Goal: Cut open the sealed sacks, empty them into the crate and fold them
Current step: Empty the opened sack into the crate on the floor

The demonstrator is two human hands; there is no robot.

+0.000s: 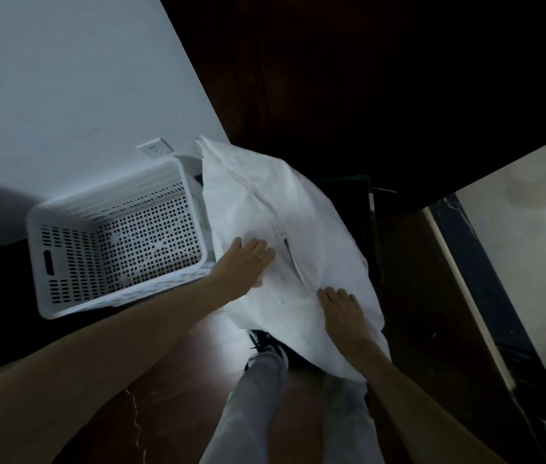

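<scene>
Left hand (244, 262) and right hand (341, 309) press spread flat on the bulging white woven sack (264, 195) just right of the seemingly empty white perforated plastic crate (74, 259), so emptying and folding apparently remain.

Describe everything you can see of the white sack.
The sack is white and looks like woven plastic. It is creased and bulging, with a raised seam along its length and a small dark gap beside that seam. It lies slanted just right of the perforated white crate and hides the crate's right edge. The left hand and right hand both rest flat on it.
</scene>
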